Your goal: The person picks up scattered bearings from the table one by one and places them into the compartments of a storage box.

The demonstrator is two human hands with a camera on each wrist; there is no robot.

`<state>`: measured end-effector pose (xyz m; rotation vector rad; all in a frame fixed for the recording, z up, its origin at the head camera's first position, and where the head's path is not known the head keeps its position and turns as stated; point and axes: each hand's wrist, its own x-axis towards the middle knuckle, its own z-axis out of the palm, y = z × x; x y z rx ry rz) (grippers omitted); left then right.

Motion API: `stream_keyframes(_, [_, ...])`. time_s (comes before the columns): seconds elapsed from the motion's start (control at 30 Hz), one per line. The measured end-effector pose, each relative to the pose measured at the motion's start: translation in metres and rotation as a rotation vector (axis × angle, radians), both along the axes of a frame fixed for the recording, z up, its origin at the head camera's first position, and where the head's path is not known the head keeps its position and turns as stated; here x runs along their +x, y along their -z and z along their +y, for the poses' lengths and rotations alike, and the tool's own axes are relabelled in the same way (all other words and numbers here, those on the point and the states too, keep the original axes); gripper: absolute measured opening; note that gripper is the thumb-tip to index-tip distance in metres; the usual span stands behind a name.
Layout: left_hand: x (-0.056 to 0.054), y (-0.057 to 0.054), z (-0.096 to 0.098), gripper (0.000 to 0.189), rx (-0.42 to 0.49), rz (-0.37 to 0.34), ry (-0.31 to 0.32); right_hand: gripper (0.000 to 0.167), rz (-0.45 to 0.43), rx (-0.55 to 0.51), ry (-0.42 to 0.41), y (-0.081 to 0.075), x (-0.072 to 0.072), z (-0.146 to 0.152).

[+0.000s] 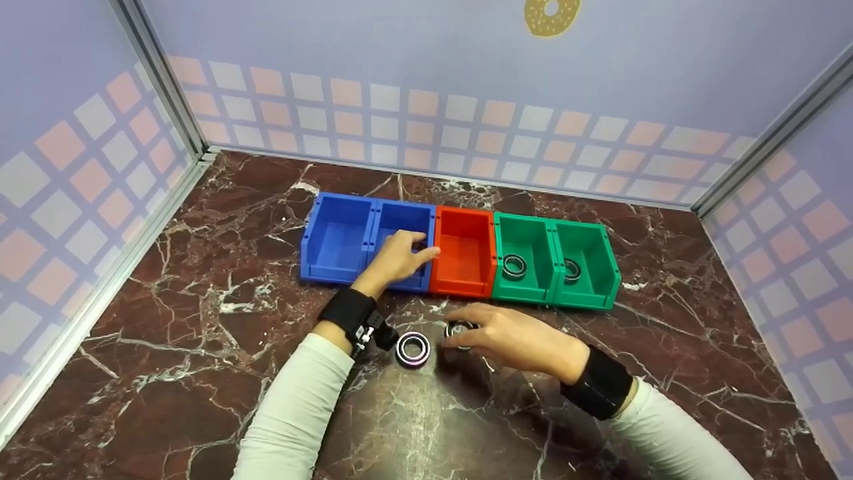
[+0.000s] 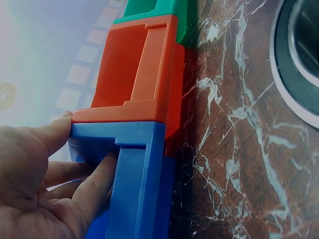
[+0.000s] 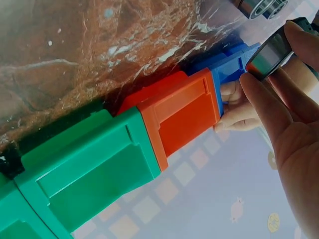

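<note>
My left hand (image 1: 400,257) reaches into the right-hand blue bin (image 1: 406,212). Its thumb lies at the wall shared with the red bin (image 1: 463,243), and the other fingers are bent inside the blue one; in the left wrist view (image 2: 55,184) they stand apart from the thumb. The bottom of that bin is partly hidden by the hand. In front of the bins, my right hand (image 1: 506,337) pinches a ball bearing (image 3: 271,55) between thumb and fingers, over the table. Another ball bearing (image 1: 413,334) lies on the marble top between my forearms.
A second blue bin (image 1: 340,230) ends the row on the left. Two green bins (image 1: 526,227) stand at the right, each holding one bearing (image 1: 514,266). Patterned walls (image 1: 466,127) enclose the marble table (image 1: 173,333) behind and at both sides.
</note>
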<state>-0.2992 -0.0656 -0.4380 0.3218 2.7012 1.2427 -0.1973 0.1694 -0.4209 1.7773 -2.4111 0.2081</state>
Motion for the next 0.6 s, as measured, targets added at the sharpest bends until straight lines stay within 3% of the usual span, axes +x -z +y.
stream_keyframes(0.6, [-0.001, 0.001, 0.0, 0.058, -0.009, -0.006, -0.007, 0.04, -0.001, 0.002, 0.009, -0.011, -0.01, -0.001])
